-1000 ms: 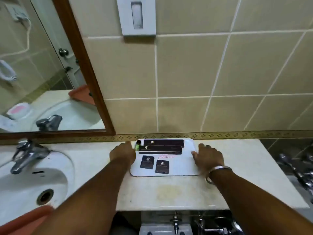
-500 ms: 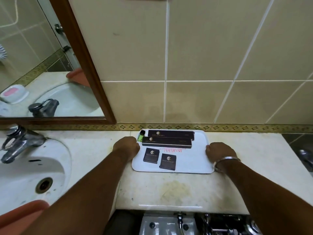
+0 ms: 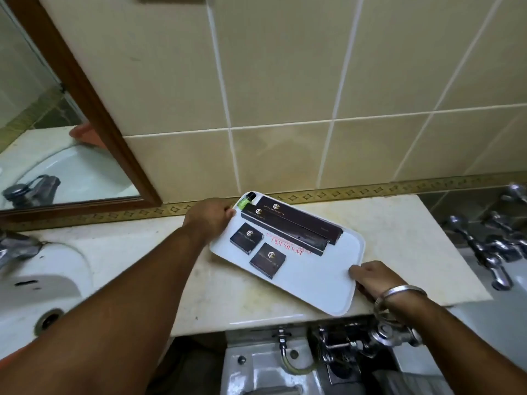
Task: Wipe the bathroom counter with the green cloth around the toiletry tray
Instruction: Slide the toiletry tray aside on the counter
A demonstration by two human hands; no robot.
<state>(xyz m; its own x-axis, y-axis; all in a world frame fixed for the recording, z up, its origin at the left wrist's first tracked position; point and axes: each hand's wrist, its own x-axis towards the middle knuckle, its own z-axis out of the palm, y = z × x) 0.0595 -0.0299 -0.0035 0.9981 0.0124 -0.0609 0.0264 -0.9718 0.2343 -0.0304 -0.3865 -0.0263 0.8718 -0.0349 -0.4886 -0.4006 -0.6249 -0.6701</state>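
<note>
A white toiletry tray lies at an angle on the beige counter, its near corner over the front edge. On it are two long dark boxes, two small dark boxes and a little green bottle. My left hand grips the tray's far left corner. My right hand, with a metal bangle on the wrist, holds the near right edge. No green cloth is in view.
A white sink with a chrome tap sits at the left under a wood-framed mirror. More chrome taps stand at the right. Pipes and a white fixture lie below the counter's front edge.
Both hands have turned the tray clockwise from square with the wall to slanted, and its right end has come toward the front edge. The view has shifted right and down.
</note>
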